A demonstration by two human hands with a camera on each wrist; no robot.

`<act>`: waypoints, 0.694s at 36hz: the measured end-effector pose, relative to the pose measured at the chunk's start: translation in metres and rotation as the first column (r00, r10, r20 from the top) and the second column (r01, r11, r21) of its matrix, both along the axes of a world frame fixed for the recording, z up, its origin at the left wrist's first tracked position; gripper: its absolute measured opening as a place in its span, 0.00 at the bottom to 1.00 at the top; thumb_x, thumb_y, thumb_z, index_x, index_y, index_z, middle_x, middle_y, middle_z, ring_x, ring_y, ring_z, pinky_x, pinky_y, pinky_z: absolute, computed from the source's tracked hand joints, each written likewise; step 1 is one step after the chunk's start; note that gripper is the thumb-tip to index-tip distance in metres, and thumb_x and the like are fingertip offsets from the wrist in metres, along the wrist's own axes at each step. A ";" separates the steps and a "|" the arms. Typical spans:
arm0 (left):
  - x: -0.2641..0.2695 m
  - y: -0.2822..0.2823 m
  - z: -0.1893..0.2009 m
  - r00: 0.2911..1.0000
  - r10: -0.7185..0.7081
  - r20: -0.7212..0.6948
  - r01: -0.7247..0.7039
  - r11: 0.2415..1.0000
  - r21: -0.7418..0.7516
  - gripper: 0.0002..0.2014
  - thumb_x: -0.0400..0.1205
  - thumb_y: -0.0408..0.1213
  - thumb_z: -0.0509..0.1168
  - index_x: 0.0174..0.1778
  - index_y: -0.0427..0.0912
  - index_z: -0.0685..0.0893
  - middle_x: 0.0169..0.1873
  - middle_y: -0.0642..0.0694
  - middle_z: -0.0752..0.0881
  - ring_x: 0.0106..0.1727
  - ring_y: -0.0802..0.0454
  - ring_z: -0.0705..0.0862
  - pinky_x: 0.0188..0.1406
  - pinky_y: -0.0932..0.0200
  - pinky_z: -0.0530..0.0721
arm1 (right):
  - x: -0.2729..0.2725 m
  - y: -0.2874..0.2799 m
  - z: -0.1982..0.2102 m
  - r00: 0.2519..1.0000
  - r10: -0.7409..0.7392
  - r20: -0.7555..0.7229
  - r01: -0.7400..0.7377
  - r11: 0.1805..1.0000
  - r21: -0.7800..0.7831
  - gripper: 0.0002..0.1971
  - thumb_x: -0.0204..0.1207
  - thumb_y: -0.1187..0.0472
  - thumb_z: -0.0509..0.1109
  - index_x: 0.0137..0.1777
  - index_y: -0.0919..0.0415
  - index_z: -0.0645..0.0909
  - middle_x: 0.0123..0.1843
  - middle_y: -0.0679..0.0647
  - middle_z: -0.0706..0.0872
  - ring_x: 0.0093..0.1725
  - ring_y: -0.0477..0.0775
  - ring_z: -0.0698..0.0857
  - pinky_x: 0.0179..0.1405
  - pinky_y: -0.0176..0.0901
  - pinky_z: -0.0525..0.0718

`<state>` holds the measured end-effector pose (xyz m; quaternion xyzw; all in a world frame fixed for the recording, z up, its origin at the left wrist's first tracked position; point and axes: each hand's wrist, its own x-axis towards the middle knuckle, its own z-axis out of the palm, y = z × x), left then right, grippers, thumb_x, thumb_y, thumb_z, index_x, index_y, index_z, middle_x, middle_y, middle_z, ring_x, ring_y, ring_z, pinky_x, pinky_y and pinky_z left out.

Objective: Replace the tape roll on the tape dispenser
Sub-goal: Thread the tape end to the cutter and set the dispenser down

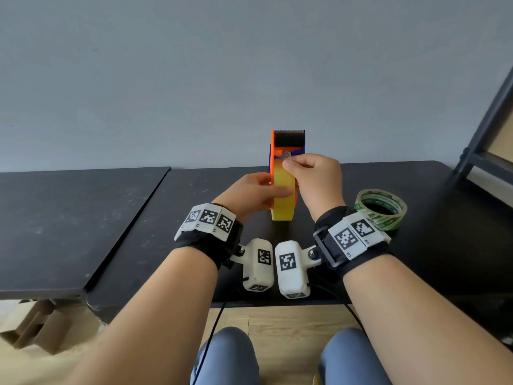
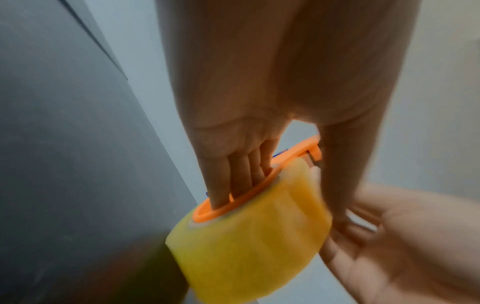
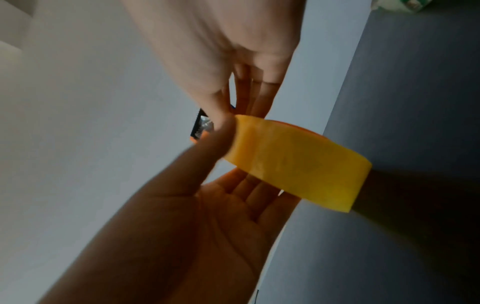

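An orange tape dispenser (image 1: 288, 140) stands upright on the black table (image 1: 416, 245), its serrated blade and black roller on top. A yellow tape roll (image 1: 283, 201) sits mounted in it. My left hand (image 1: 266, 187) grips the dispenser from the left. Its fingers (image 2: 233, 174) pass through the orange frame (image 2: 233, 202) and its thumb lies across the roll (image 2: 254, 246). My right hand (image 1: 290, 163) pinches the tape end at the top of the roll (image 3: 298, 164), just below the roller. The roll hides the dispenser's hub.
A second tape roll (image 1: 380, 208), clear with green print, lies flat on the table just right of my right wrist. Another black tabletop (image 1: 69, 232) adjoins on the left. A dark shelf frame (image 1: 488, 134) leans in at the far right. A grey wall stands behind.
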<state>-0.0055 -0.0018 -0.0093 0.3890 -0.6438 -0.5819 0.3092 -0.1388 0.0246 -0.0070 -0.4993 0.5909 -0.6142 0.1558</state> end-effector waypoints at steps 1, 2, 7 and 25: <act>-0.001 0.000 -0.001 1.000 0.009 0.017 -0.009 1.000 -0.028 0.19 0.79 0.34 0.71 0.65 0.36 0.82 0.59 0.37 0.89 0.61 0.40 0.88 0.67 0.43 0.82 | 0.000 0.000 0.000 0.999 -0.013 -0.035 0.012 1.000 -0.009 0.06 0.76 0.59 0.74 0.48 0.58 0.92 0.42 0.48 0.90 0.47 0.49 0.88 0.53 0.47 0.87; -0.003 0.000 -0.002 0.999 0.018 0.028 -0.017 0.999 -0.050 0.20 0.77 0.34 0.72 0.65 0.36 0.82 0.58 0.38 0.89 0.61 0.40 0.88 0.67 0.42 0.82 | -0.001 0.001 0.001 0.996 -0.029 -0.085 0.027 0.999 -0.023 0.06 0.76 0.59 0.73 0.48 0.58 0.91 0.43 0.49 0.90 0.48 0.48 0.87 0.51 0.45 0.86; -0.008 0.002 -0.001 0.998 0.034 0.045 -0.029 0.994 -0.109 0.22 0.73 0.40 0.74 0.62 0.37 0.84 0.56 0.37 0.90 0.60 0.37 0.88 0.66 0.37 0.82 | -0.001 -0.001 0.002 0.963 -0.108 -0.247 0.094 0.993 -0.069 0.06 0.76 0.61 0.70 0.43 0.57 0.89 0.47 0.57 0.88 0.46 0.51 0.84 0.43 0.40 0.80; -0.007 0.000 0.008 0.993 0.014 0.120 0.002 0.991 -0.137 0.16 0.79 0.37 0.71 0.61 0.34 0.84 0.57 0.32 0.88 0.61 0.31 0.86 0.66 0.35 0.81 | -0.017 0.000 0.011 0.922 -0.145 -0.359 0.081 0.979 -0.187 0.02 0.69 0.68 0.75 0.36 0.61 0.88 0.62 0.56 0.76 0.68 0.56 0.76 0.64 0.45 0.76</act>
